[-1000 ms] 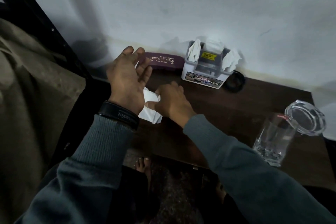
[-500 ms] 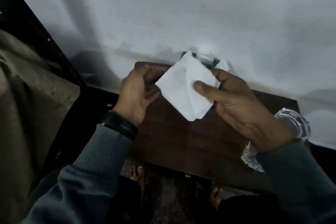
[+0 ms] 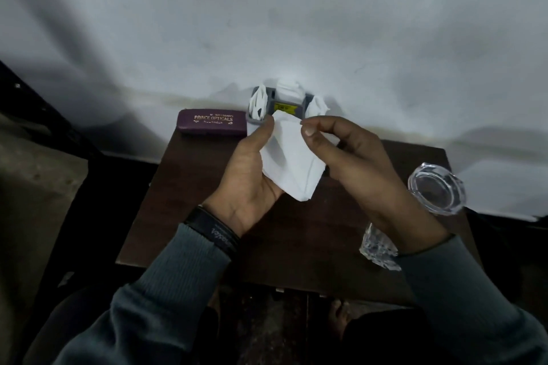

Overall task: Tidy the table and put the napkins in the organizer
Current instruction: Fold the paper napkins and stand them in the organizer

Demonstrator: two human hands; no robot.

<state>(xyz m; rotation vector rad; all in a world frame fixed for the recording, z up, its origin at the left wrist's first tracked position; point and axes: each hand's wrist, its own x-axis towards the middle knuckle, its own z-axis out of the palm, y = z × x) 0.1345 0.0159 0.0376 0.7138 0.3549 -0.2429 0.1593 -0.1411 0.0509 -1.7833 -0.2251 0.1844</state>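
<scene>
While left hand (image 3: 246, 175) grips the napkin (image 3: 292, 163) (folded), right hand (image 3: 350, 157) pinches its top edge

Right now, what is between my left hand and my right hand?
A folded white napkin, shown in the head view. The left hand grips its left edge and the right hand pinches its top corner.

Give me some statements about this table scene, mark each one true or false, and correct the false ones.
1. The left hand and the right hand both hold the white napkin. True.
2. The purple case lies right of the organizer. False: it lies left of it.
3. The organizer has napkins in it. True.
4. The glass ashtray stands on the purple case. False: it stands at the right edge of the table.
</scene>
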